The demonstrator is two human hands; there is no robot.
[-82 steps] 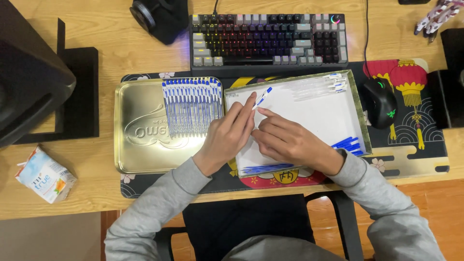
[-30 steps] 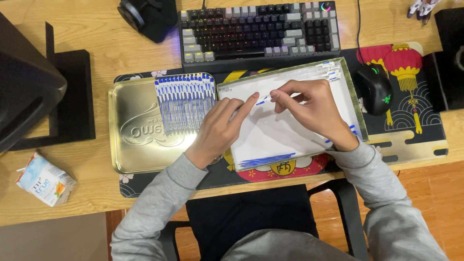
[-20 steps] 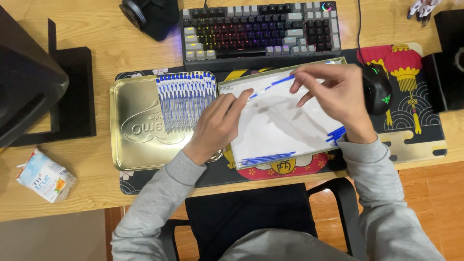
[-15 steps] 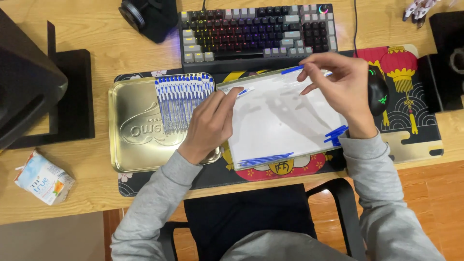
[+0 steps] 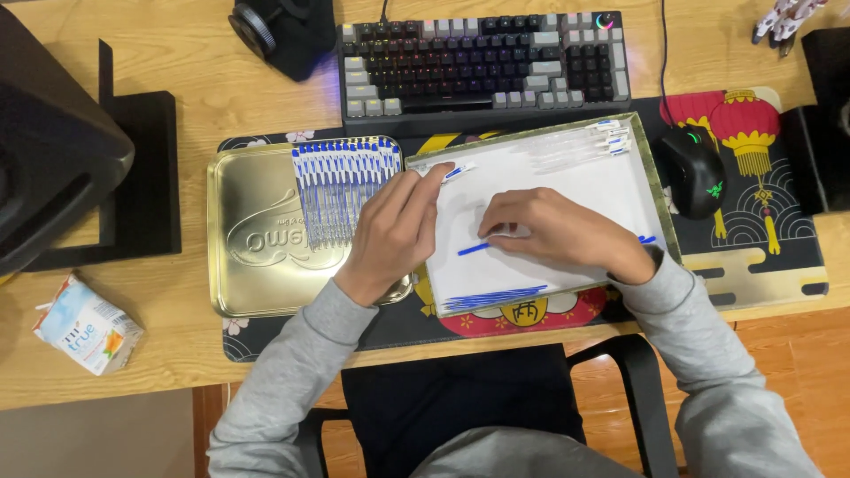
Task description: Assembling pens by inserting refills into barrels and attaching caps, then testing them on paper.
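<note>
left hand (image 5: pixel 394 232) pinching clear blue-capped pen (image 5: pixel 452 172), right hand (image 5: pixel 553 232) fingertips on loose blue pen refill (image 5: pixel 473 250), white-lined tin tray (image 5: pixel 637 186), gold tin lid (image 5: pixel 252 239) holding row of pens (image 5: pixel 341 188)

Small white-blue carton (image 5: pixel 86 324), table's left edge

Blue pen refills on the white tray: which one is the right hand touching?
The lone blue refill lying mid-tray at the right hand's fingertips; the other loose blue refills are bunched along the tray's near edge.
</note>
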